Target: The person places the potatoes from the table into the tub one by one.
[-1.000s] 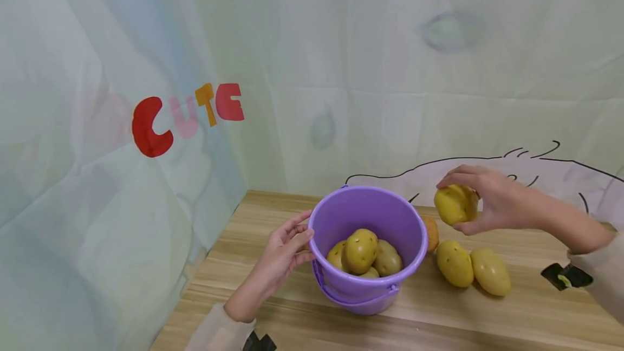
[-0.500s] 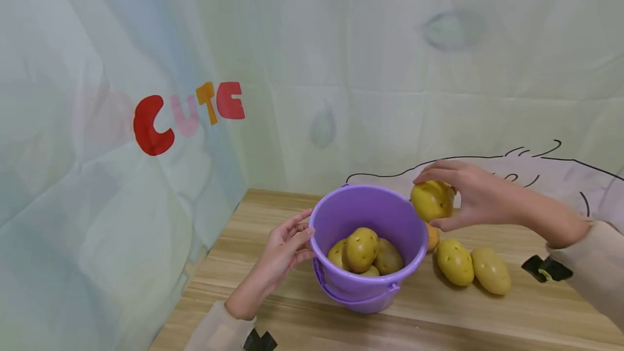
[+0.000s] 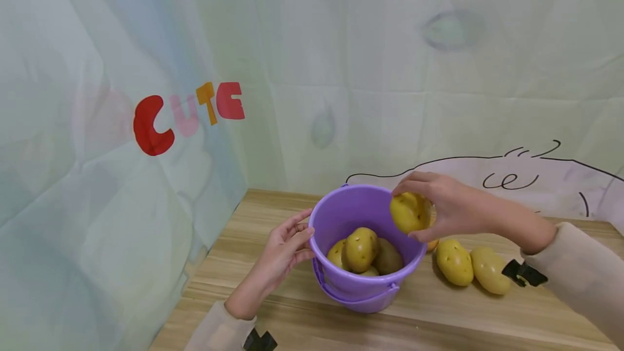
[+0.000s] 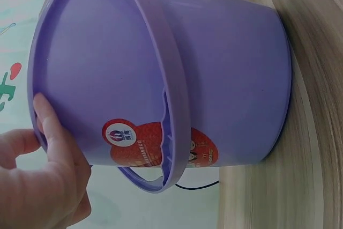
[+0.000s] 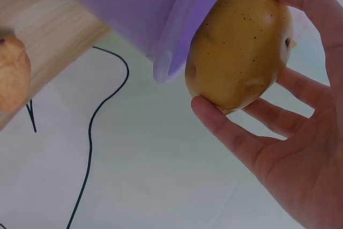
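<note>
A purple bucket point(image 3: 368, 299) stands on the wooden table with several potatoes point(image 3: 361, 249) inside. My left hand point(image 3: 283, 253) grips its rim on the left side; the left wrist view shows the thumb and fingers point(image 4: 51, 127) at the rim, and the bucket's handle point(image 4: 174, 79) hanging down. Over the right part of the bucket's mouth, my right hand point(image 3: 450, 205) holds a yellow potato point(image 3: 408, 213) between thumb and fingers. In the right wrist view this potato point(image 5: 241, 46) shows dark specks, with the bucket rim point(image 5: 174, 30) close beside it.
Two potatoes point(image 3: 455, 262) lie side by side on the table point(image 3: 439, 324), right of the bucket. An orange-brown round thing point(image 3: 432, 245) sits partly hidden behind the bucket. A printed cloth point(image 3: 292, 140) hangs behind and at the left.
My right hand has carried the potato leftward, from right of the bucket to over its mouth. The left hand stays at the rim, and the bucket has not visibly moved.
</note>
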{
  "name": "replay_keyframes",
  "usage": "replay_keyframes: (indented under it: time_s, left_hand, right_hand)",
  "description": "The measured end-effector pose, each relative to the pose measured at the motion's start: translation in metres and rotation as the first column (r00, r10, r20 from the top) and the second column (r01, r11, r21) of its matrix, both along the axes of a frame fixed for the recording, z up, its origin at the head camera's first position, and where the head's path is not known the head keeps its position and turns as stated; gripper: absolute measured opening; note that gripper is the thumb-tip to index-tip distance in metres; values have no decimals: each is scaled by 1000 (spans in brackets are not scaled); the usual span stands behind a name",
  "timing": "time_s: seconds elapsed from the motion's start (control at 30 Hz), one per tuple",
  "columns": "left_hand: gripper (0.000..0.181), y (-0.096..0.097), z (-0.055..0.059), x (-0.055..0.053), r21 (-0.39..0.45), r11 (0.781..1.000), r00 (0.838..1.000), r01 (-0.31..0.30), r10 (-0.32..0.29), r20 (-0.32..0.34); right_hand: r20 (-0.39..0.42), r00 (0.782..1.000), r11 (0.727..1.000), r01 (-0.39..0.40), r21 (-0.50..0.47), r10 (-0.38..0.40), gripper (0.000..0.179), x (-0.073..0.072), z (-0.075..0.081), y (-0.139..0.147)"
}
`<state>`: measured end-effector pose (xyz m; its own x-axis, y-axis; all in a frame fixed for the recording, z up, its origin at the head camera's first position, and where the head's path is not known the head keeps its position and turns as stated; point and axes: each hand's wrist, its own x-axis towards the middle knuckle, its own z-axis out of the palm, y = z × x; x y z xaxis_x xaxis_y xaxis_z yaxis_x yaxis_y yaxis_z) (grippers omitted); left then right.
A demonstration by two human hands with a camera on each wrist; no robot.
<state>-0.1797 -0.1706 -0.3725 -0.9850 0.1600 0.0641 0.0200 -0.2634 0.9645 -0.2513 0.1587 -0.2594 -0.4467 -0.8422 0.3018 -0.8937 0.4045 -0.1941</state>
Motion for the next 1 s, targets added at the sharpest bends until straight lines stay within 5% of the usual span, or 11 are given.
replay_keyframes:
  time_s: [1.0]
  left_hand:
    - [53, -3, -1, -2, -11, 1000, 1000, 9, -9, 7]
  right_hand:
    - [18, 996, 995, -88, 45, 88, 59, 5, -22, -19]
